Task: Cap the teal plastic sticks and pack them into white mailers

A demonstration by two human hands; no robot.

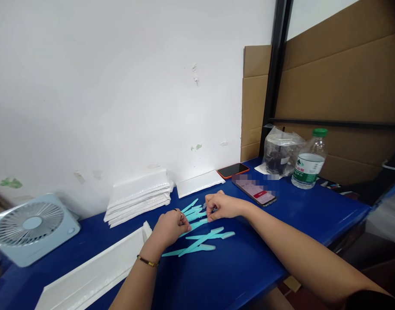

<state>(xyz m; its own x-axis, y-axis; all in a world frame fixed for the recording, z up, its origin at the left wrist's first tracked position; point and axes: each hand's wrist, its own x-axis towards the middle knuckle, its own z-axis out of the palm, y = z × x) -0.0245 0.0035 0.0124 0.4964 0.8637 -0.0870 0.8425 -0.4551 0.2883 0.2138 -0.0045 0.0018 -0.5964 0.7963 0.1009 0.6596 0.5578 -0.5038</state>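
Several turquoise eyebrow razors (pixel 200 248) lie loosely on the blue table, some crossing each other. My left hand (pixel 171 224), a thin band on its finger and a bracelet at the wrist, pinches the left end of one eyebrow razor (pixel 198 224). At that razor's right end, the fingertips of my right hand (pixel 220 205) are closed on it. Behind the two hands more eyebrow razors (pixel 191 209) lie in a small heap, partly covered by my fingers.
A stack of white padded mailers (pixel 139 196) stands against the wall, with another mailer (pixel 94 271) at front left. A fan (pixel 32 224) is far left. Two phones, one orange-edged (pixel 232 170) and one lit (pixel 255 189), lie right of a flat mailer (pixel 200 184). A bottle (pixel 309 165) and bagged cup (pixel 279 153) stand beyond.
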